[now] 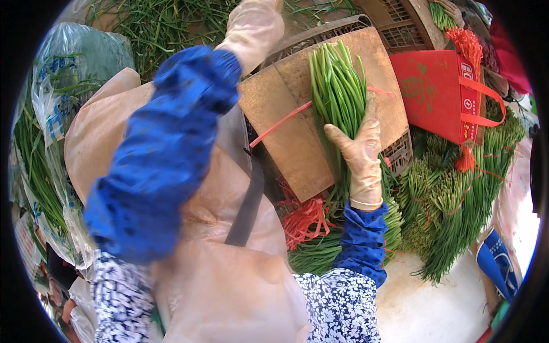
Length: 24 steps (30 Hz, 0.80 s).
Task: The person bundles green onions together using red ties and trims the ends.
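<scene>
A bundle of long green chives (338, 91) lies on a brown board (280, 97), its cut ends pointing away from me. My right hand (361, 154), in a pale thin glove, grips the bundle's lower part, the thumb on its left side and a finger stretched along its right. A pink tie strip (280, 123) runs across the board and passes under the bundle. My left hand (254, 28), gloved too, reaches up to the top edge beside loose green stalks (166, 26). Its fingers are cut off by the picture's edge.
Under the board is a dark plastic crate (400, 153). Pink strips (309, 220) hang below it. To the right stand a red bag (426, 91) and several tied bundles with buds (426, 200). A clear plastic bag (74, 86) of greens is at left. My apron (229, 280) covers my lap.
</scene>
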Each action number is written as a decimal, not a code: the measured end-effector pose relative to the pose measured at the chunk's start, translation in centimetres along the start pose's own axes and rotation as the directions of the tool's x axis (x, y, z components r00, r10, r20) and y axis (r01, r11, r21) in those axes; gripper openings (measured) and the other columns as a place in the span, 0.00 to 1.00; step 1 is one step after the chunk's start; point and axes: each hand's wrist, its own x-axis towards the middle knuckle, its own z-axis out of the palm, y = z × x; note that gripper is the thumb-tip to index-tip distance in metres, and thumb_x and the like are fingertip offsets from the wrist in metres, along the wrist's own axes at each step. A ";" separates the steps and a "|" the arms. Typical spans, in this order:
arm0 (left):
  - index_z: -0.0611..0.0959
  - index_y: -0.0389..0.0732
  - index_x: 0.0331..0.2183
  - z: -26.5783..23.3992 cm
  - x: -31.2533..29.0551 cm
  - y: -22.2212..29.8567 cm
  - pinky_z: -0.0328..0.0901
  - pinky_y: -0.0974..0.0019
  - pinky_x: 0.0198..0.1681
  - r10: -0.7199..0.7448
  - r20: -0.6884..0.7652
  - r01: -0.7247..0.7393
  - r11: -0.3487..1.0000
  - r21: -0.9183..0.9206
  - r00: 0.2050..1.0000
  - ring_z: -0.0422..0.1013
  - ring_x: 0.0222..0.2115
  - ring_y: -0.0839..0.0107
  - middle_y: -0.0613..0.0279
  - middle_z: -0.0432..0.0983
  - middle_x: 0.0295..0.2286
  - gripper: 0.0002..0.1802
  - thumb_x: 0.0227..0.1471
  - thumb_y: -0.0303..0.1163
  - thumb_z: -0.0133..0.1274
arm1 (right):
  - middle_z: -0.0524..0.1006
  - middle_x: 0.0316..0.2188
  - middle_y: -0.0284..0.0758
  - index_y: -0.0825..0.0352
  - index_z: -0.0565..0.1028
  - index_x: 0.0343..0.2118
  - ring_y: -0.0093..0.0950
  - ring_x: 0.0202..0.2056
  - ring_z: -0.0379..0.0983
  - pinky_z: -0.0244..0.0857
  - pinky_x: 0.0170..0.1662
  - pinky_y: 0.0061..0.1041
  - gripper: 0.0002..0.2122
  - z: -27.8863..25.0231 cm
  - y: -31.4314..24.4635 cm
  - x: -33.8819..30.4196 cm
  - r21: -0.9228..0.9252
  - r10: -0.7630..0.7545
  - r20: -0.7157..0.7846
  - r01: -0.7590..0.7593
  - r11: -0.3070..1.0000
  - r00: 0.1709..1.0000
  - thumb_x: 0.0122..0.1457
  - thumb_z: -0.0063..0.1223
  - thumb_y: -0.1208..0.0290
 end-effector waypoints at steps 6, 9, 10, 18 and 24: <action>0.73 0.40 0.36 -5.3 -10.8 6.9 0.68 0.50 0.30 0.162 0.665 -0.235 0.972 0.021 0.729 0.74 0.28 0.50 0.48 0.71 0.29 0.20 0.49 0.44 0.58 | 0.64 0.57 0.43 0.69 0.55 0.64 0.32 0.57 0.62 0.60 0.58 0.31 0.35 -4.0 1.5 1.8 0.795 0.278 0.054 -0.210 0.570 0.959 0.60 0.56 0.58; 0.73 0.39 0.36 -3.4 -12.6 6.0 0.69 0.53 0.27 0.137 0.696 -0.178 0.984 -0.013 0.705 0.74 0.25 0.50 0.50 0.72 0.28 0.13 0.55 0.38 0.52 | 0.70 0.54 0.45 0.66 0.64 0.60 0.35 0.54 0.68 0.64 0.54 0.31 0.27 -5.3 6.8 5.0 0.593 0.284 -0.006 -0.226 0.773 0.959 0.60 0.55 0.62; 0.74 0.39 0.36 -3.3 -12.9 6.1 0.70 0.55 0.23 0.165 0.683 -0.229 0.973 0.004 0.712 0.75 0.23 0.51 0.52 0.73 0.25 0.07 0.56 0.30 0.47 | 0.73 0.52 0.43 0.65 0.68 0.58 0.35 0.52 0.71 0.66 0.52 0.31 0.24 -5.0 7.4 5.9 0.464 0.241 -0.042 -0.195 0.864 0.969 0.60 0.55 0.63; 0.82 0.41 0.32 -3.3 -13.5 8.4 0.72 0.57 0.29 0.083 0.848 -0.294 0.952 0.089 0.523 0.79 0.28 0.55 0.53 0.79 0.24 0.08 0.48 0.28 0.51 | 0.78 0.41 0.43 0.59 0.75 0.44 0.41 0.43 0.75 0.69 0.45 0.33 0.12 -4.6 7.6 9.1 -0.552 0.108 0.074 -0.049 0.833 0.991 0.57 0.54 0.66; 0.77 0.41 0.32 -3.6 -11.8 6.1 0.70 0.56 0.28 0.309 0.400 -0.182 0.928 -0.324 0.863 0.74 0.26 0.50 0.52 0.74 0.22 0.10 0.50 0.36 0.56 | 0.65 0.58 0.47 0.60 0.55 0.65 0.42 0.58 0.63 0.61 0.56 0.36 0.37 -3.4 2.0 4.2 0.270 0.099 -0.059 -0.080 0.959 0.993 0.56 0.58 0.52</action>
